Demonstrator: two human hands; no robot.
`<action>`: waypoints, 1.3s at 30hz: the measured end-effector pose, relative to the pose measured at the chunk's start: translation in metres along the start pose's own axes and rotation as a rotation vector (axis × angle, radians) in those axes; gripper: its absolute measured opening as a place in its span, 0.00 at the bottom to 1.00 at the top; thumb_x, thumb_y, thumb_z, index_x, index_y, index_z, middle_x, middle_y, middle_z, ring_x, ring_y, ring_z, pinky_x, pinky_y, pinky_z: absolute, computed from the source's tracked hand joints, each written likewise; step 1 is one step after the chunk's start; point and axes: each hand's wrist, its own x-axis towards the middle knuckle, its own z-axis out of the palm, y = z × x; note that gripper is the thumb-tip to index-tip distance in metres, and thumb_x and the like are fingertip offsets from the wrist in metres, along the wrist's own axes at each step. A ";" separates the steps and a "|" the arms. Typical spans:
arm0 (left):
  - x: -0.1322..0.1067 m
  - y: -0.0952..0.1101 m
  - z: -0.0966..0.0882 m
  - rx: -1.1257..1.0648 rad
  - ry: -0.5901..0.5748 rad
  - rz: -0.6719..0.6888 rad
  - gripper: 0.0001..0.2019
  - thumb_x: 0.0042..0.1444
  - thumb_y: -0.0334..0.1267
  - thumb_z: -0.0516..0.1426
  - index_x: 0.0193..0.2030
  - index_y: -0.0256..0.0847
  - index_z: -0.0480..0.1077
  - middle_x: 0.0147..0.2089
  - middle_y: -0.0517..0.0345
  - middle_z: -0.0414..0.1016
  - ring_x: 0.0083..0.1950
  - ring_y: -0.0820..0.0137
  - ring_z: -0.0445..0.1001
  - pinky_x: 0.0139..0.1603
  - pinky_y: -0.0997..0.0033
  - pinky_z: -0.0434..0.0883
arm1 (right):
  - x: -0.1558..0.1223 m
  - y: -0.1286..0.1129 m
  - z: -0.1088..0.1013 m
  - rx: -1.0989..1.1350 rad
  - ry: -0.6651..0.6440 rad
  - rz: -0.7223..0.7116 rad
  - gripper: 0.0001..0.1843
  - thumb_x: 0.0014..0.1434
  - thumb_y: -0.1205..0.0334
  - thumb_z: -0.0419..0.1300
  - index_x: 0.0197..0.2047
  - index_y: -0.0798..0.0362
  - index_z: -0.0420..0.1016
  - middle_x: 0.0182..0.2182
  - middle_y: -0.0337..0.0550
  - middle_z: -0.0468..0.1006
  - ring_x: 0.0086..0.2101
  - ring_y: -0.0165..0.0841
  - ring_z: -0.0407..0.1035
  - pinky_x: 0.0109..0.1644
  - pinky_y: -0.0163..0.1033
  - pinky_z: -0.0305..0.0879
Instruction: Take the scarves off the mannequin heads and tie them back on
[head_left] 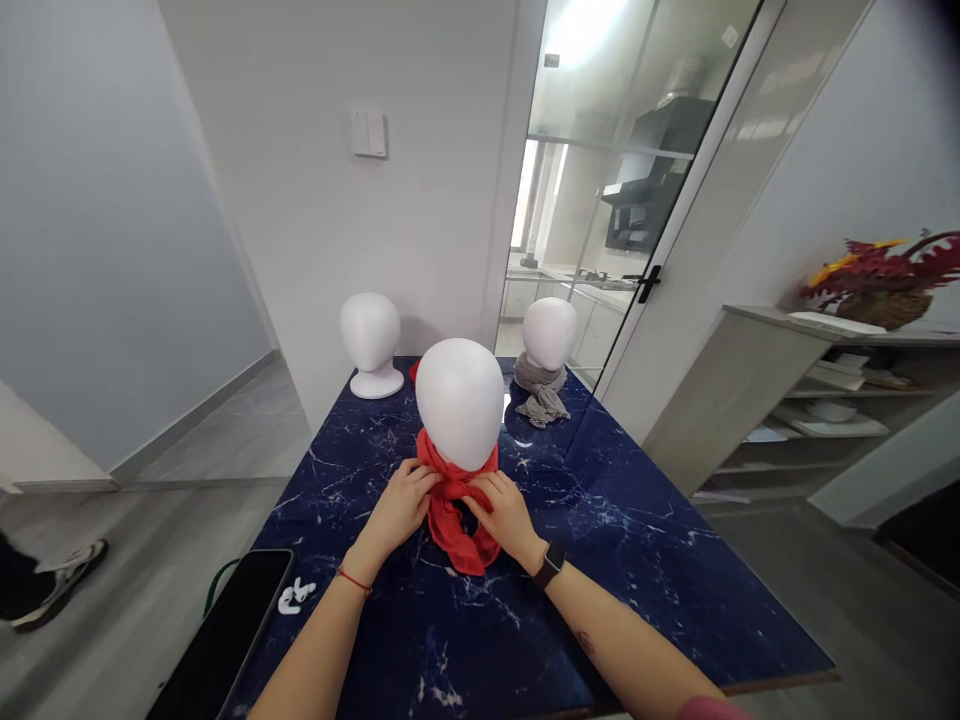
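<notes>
The soft red fabric scarf (450, 520) is wrapped round the neck of the white foam mannequin head (459, 400), which stands in the middle of the dark blue marbled table (637, 560). Its loose tails droop onto the top. It looks light, limp and a little slippery, best pinched at the folds by the knot, not the hanging ends. The left hand (400, 505) has its fingers closed on one fold, the right hand (508, 515) pinches the other side, and the knot sits between them.
</notes>
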 end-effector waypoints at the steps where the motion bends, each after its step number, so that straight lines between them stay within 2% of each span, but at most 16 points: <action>1: -0.001 0.000 0.001 0.032 -0.022 0.008 0.18 0.54 0.23 0.49 0.48 0.43 0.69 0.48 0.55 0.71 0.53 0.62 0.60 0.57 0.58 0.62 | 0.000 -0.004 0.002 -0.044 -0.030 -0.013 0.09 0.61 0.57 0.55 0.43 0.51 0.70 0.39 0.44 0.75 0.42 0.37 0.65 0.47 0.43 0.61; 5: -0.004 -0.001 0.018 0.188 -0.023 -0.078 0.16 0.57 0.27 0.49 0.49 0.40 0.68 0.48 0.51 0.68 0.49 0.62 0.62 0.52 0.59 0.65 | 0.004 -0.012 0.010 -0.216 -0.096 0.032 0.18 0.57 0.51 0.59 0.48 0.51 0.69 0.42 0.47 0.75 0.44 0.41 0.64 0.46 0.46 0.58; 8: -0.004 -0.003 0.026 0.277 -0.014 -0.158 0.14 0.56 0.28 0.50 0.48 0.39 0.69 0.48 0.49 0.67 0.48 0.61 0.63 0.49 0.60 0.66 | 0.006 -0.012 0.011 -0.284 -0.138 0.057 0.17 0.57 0.48 0.58 0.43 0.51 0.70 0.39 0.46 0.76 0.42 0.41 0.64 0.45 0.45 0.55; 11: -0.003 -0.008 0.025 0.308 -0.049 -0.208 0.11 0.57 0.30 0.51 0.44 0.40 0.71 0.47 0.49 0.68 0.48 0.61 0.65 0.49 0.61 0.65 | 0.006 -0.008 0.008 -0.302 -0.164 0.080 0.19 0.59 0.43 0.54 0.39 0.51 0.70 0.35 0.45 0.76 0.40 0.40 0.64 0.43 0.44 0.54; 14: -0.003 -0.011 0.019 0.323 -0.097 -0.232 0.09 0.57 0.32 0.51 0.41 0.42 0.72 0.46 0.50 0.69 0.48 0.61 0.66 0.47 0.61 0.65 | 0.005 -0.001 0.003 -0.225 -0.160 0.137 0.21 0.63 0.44 0.48 0.36 0.52 0.70 0.32 0.44 0.76 0.38 0.38 0.64 0.41 0.42 0.53; 18: -0.005 -0.013 0.011 0.386 -0.099 -0.264 0.10 0.58 0.33 0.50 0.41 0.43 0.72 0.47 0.50 0.70 0.48 0.60 0.67 0.45 0.60 0.65 | 0.007 0.016 -0.001 -0.048 -0.115 0.218 0.24 0.66 0.48 0.41 0.30 0.52 0.68 0.28 0.41 0.74 0.34 0.34 0.64 0.40 0.39 0.53; 22: -0.007 -0.018 0.004 0.469 -0.075 -0.346 0.12 0.59 0.33 0.47 0.40 0.42 0.72 0.47 0.50 0.70 0.46 0.60 0.67 0.43 0.61 0.64 | 0.009 0.036 -0.005 0.030 -0.029 0.255 0.27 0.67 0.48 0.39 0.25 0.52 0.66 0.24 0.41 0.71 0.31 0.33 0.62 0.39 0.38 0.53; 25: -0.010 -0.024 0.002 0.506 -0.037 -0.446 0.12 0.59 0.33 0.47 0.42 0.42 0.71 0.45 0.51 0.70 0.46 0.60 0.67 0.42 0.62 0.64 | 0.010 0.045 -0.008 0.078 0.026 0.277 0.27 0.66 0.47 0.41 0.21 0.52 0.64 0.22 0.39 0.67 0.28 0.32 0.59 0.40 0.39 0.54; 29: -0.014 -0.035 0.003 0.543 0.003 -0.579 0.15 0.59 0.31 0.44 0.44 0.40 0.70 0.44 0.49 0.70 0.44 0.60 0.68 0.41 0.61 0.65 | 0.013 0.052 -0.012 0.274 0.119 0.369 0.26 0.61 0.44 0.49 0.19 0.52 0.61 0.20 0.36 0.61 0.27 0.31 0.56 0.39 0.37 0.54; 33: -0.019 -0.044 0.005 0.556 0.083 -0.685 0.17 0.59 0.29 0.43 0.46 0.38 0.71 0.48 0.43 0.69 0.46 0.57 0.68 0.42 0.58 0.66 | 0.013 0.059 -0.011 0.549 0.216 0.547 0.24 0.55 0.42 0.55 0.20 0.52 0.60 0.19 0.33 0.59 0.24 0.28 0.54 0.32 0.34 0.55; 35: -0.020 -0.044 0.007 0.514 0.125 -0.669 0.18 0.58 0.27 0.44 0.48 0.37 0.70 0.54 0.40 0.67 0.52 0.54 0.65 0.45 0.54 0.66 | 0.013 0.062 -0.011 0.795 0.236 0.652 0.22 0.51 0.43 0.59 0.22 0.53 0.62 0.20 0.33 0.63 0.23 0.27 0.57 0.31 0.33 0.58; 37: -0.018 -0.041 0.011 0.425 0.161 -0.600 0.20 0.57 0.26 0.44 0.51 0.39 0.69 0.58 0.41 0.64 0.57 0.54 0.62 0.49 0.52 0.66 | 0.013 0.064 -0.011 0.993 0.241 0.726 0.19 0.50 0.45 0.61 0.25 0.53 0.66 0.22 0.35 0.68 0.25 0.28 0.62 0.32 0.34 0.62; 39: -0.014 -0.036 0.016 0.290 0.191 -0.533 0.19 0.58 0.27 0.45 0.52 0.41 0.68 0.58 0.44 0.65 0.57 0.57 0.62 0.52 0.53 0.65 | 0.013 0.066 -0.013 1.076 0.235 0.765 0.17 0.50 0.46 0.60 0.27 0.53 0.68 0.25 0.39 0.72 0.27 0.31 0.67 0.35 0.37 0.66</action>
